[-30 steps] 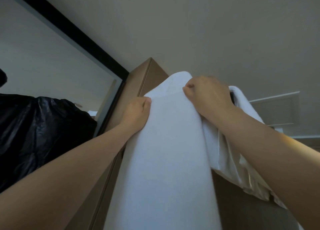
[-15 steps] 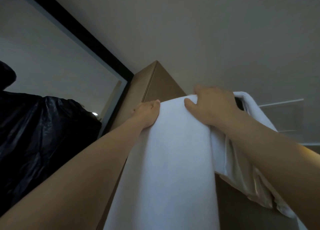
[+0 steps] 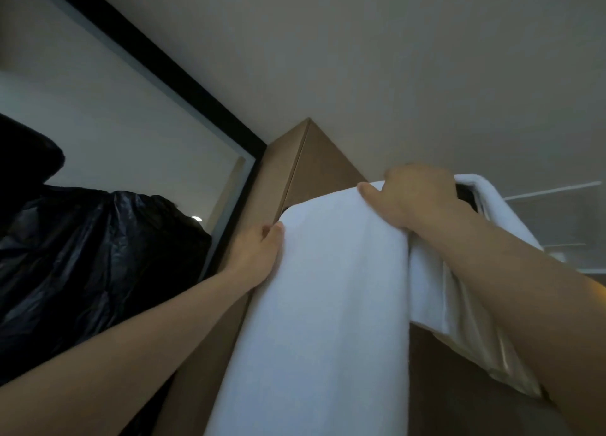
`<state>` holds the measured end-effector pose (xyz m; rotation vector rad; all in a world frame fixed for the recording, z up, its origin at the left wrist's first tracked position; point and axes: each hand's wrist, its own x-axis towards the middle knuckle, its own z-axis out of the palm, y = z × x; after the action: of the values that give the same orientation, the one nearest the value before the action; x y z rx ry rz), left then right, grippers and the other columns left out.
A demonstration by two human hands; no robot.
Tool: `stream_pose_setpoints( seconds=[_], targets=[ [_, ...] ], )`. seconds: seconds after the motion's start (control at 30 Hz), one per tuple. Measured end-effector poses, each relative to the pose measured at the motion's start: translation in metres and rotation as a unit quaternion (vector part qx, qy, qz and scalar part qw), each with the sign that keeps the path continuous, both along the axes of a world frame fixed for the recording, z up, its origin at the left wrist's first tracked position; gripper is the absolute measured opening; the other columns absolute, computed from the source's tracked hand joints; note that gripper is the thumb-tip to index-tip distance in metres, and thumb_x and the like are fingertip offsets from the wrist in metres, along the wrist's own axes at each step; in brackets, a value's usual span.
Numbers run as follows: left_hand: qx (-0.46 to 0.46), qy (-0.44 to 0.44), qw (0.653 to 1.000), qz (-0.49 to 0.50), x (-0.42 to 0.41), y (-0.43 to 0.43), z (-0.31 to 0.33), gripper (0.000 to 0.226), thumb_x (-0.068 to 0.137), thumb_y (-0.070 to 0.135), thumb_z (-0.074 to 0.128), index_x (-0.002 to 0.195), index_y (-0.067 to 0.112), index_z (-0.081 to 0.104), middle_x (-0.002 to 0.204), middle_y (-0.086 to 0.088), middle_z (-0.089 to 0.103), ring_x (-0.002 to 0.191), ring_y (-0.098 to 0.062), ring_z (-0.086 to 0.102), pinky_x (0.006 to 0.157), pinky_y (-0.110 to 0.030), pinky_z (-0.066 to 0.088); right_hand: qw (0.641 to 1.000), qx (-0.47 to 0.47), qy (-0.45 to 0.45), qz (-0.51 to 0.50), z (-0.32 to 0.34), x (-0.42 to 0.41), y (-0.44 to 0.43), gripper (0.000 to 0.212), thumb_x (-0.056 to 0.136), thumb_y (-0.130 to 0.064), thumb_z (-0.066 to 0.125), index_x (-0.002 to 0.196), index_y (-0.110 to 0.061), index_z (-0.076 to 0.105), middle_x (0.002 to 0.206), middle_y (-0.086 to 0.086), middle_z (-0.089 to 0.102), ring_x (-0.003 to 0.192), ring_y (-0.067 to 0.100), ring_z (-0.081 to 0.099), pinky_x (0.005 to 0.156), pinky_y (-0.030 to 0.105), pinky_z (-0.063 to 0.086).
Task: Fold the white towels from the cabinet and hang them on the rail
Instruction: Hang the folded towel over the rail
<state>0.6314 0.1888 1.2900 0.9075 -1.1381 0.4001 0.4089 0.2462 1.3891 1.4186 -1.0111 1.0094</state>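
**Left hand (image 3: 259,248) lowered along the towel's edge**

Since half a second ago, the left hand has been brought down and toward the left of the frame, along the left edge of the white towel (image 3: 328,304). The towel's top edge, bulged upward a second ago, is now drawn flat and slopes up toward the right hand (image 3: 416,199), which has hardly been shifted.

The towel is held up in the lower centre of the frame, in front of a brown wooden cabinet (image 3: 314,160), and hangs as a smooth, wide band out of the bottom edge. Its left edge is pinched by the left hand, with the thumb laid on the front of the cloth. Its upper right corner is clasped by the right hand, thumb on the front and fingers curled over the top. The hands are kept well apart, one at each side of the towel.

A second white cloth (image 3: 492,206) is draped at the right, behind the right forearm, with a cream, shiny fold seen lower down. What it hangs over cannot be made out.

The cabinet's top corner is seen meeting a plain pale ceiling (image 3: 393,58), which fills the upper right of the frame. A mirror (image 3: 131,134) with a black frame (image 3: 164,71) is set in the upper left, and a small round light (image 3: 196,218) is reflected in it. A black glossy sheet (image 3: 82,265) fills the left side below it. A pale wall panel (image 3: 557,216) is seen at the far right.
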Motion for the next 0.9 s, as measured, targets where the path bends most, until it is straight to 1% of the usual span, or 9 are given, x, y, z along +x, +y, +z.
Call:
stream_pose_setpoints(
  seconds=[0.13,0.2,0.27,0.3,0.37,0.5,0.63,0.73,0.9],
  targets=[
    [0.081,-0.01,0.997,-0.015,0.001,0.015,0.008,0.049,0.101,0.045,0.036,0.064,0.015,0.047,0.076,-0.007,0.053,0.07,-0.02,0.048,0.062,-0.03,0.034,1.0,0.014,0.004,-0.009,0.001,-0.001,0.004,0.06,0.098,-0.057,0.031,0.12,-0.01,0.062,0.125,0.014,0.061,0.116,0.031,0.056,0.076,0.035,0.03],
    [0.141,0.019,0.986,-0.09,-0.005,0.015,0.01,0.047,0.099,0.053,0.035,0.092,0.016,0.064,0.1,-0.005,0.06,0.095,-0.023,0.057,0.083,-0.031,0.043,1.0,0.025,0.004,-0.002,0.0,0.0,0.006,0.06,0.098,-0.056,0.031,0.121,-0.01,0.062,0.126,0.014,0.061,0.116,0.031,0.056,0.078,0.035,0.034],
    [0.184,0.077,0.949,-0.244,-0.013,0.012,0.007,0.055,0.098,0.054,0.04,0.126,0.01,0.059,0.126,-0.004,0.06,0.117,-0.025,0.056,0.106,-0.039,0.041,0.999,0.036,0.004,0.003,-0.001,-0.001,0.008,0.059,0.098,-0.055,0.031,0.121,-0.01,0.061,0.126,0.014,0.061,0.117,0.031,0.056,0.084,0.036,0.038],
    [0.187,0.106,0.927,-0.307,-0.016,0.01,0.006,0.055,0.097,0.051,0.046,0.128,0.008,0.058,0.129,-0.005,0.061,0.118,-0.027,0.058,0.108,-0.043,0.041,0.999,0.041,0.002,0.003,-0.002,-0.001,0.009,0.059,0.098,-0.055,0.031,0.121,-0.011,0.061,0.126,0.013,0.061,0.117,0.031,0.056,0.085,0.035,0.038],
    [0.158,0.147,0.912,-0.349,-0.019,0.006,0.005,0.046,0.095,0.043,0.056,0.12,0.005,0.063,0.12,-0.01,0.067,0.11,-0.029,0.063,0.104,-0.045,0.045,0.999,0.047,-0.001,0.004,-0.002,-0.002,0.011,0.058,0.098,-0.055,0.03,0.123,-0.012,0.06,0.127,0.012,0.061,0.118,0.031,0.055,0.085,0.035,0.037],
    [0.089,0.204,0.924,-0.312,-0.023,0.005,0.011,0.046,0.092,0.038,0.062,0.118,-0.001,0.063,0.095,-0.007,0.068,0.093,-0.028,0.064,0.088,-0.036,0.049,0.999,0.045,-0.004,0.002,-0.009,-0.001,0.009,0.056,0.099,-0.054,0.029,0.123,-0.013,0.059,0.127,0.012,0.061,0.117,0.031,0.055,0.087,0.037,0.038],
    [0.09,0.227,0.935,-0.258,-0.021,0.008,0.02,0.055,0.092,0.038,0.063,0.127,-0.003,0.056,0.123,-0.015,0.062,0.109,-0.033,0.059,0.094,-0.035,0.045,0.999,0.052,-0.006,0.011,-0.016,-0.006,0.015,0.056,0.098,-0.054,0.032,0.122,-0.011,0.058,0.126,0.014,0.061,0.116,0.033,0.054,0.096,0.041,0.037],
    [0.101,0.23,0.935,-0.252,-0.022,0.009,0.022,0.055,0.092,0.037,0.063,0.128,-0.003,0.055,0.127,-0.016,0.06,0.113,-0.033,0.057,0.091,-0.033,0.042,0.999,0.015,-0.009,0.052,-0.029,-0.012,0.025,0.051,0.096,-0.051,0.04,0.118,-0.007,0.054,0.122,0.017,0.06,0.114,0.035,0.052,0.098,0.041,0.035],
    [0.107,0.234,0.928,-0.269,-0.023,0.01,0.02,0.052,0.091,0.037,0.063,0.127,0.0,0.057,0.124,-0.014,0.062,0.111,-0.033,0.059,0.1,-0.039,0.045,0.976,-0.113,-0.007,0.186,-0.08,-0.025,0.032,0.039,0.091,-0.048,0.049,0.112,-0.014,0.048,0.095,0.002,0.061,0.077,0.02,0.053,0.062,0.031,0.036]
  ],
)
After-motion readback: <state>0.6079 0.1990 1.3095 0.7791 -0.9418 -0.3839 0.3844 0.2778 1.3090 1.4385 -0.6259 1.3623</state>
